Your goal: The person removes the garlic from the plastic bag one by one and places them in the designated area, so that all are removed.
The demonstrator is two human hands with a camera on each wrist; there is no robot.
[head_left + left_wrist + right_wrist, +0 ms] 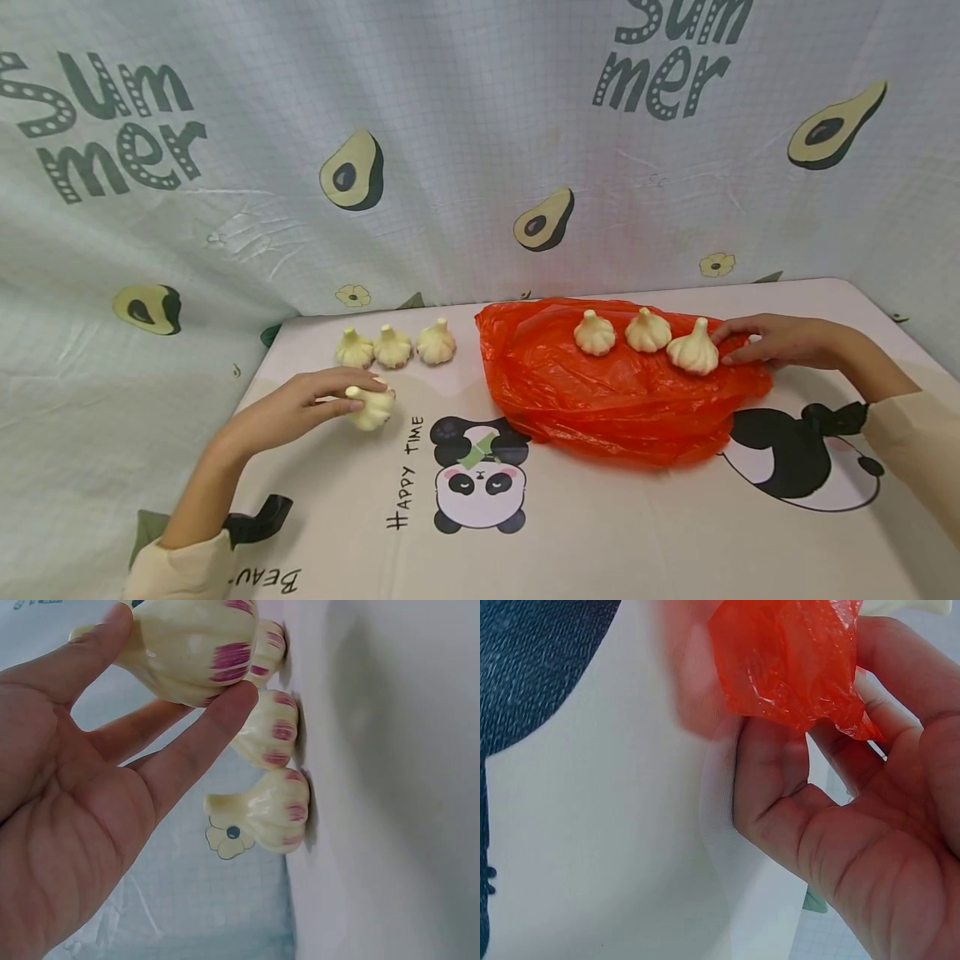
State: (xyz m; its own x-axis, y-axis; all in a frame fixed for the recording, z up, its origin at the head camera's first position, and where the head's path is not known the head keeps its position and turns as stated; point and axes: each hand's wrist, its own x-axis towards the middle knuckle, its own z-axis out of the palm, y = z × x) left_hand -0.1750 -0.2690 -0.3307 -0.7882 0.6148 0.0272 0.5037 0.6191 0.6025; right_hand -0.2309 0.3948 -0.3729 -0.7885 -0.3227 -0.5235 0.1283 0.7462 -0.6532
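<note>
My left hand (pixel 315 404) pinches a pale garlic bulb (pixel 191 652) with purple streaks between thumb and fingers, above the white tablecloth. Just behind it three garlic bulbs stand in a row: left (pixel 353 348), middle (pixel 392 347) and right (pixel 437 342). At the far side, my right hand (pixel 791 343) reaches in from the right, thumb and index fingertips at the side of a garlic bulb (pixel 693 350) over the red plastic bag (pixel 577 400). In the right wrist view, the bag's edge (pixel 787 667) hides the fingertips. Two more garlic bulbs stand on the bag, left (pixel 595 335) and right (pixel 648 332).
A light cloth with avocado prints (pixel 543 221) hangs behind the table. The tablecloth carries a printed panda (pixel 480 496) in front of the bag and a black-and-white cartoon face (pixel 802 458) near my right forearm.
</note>
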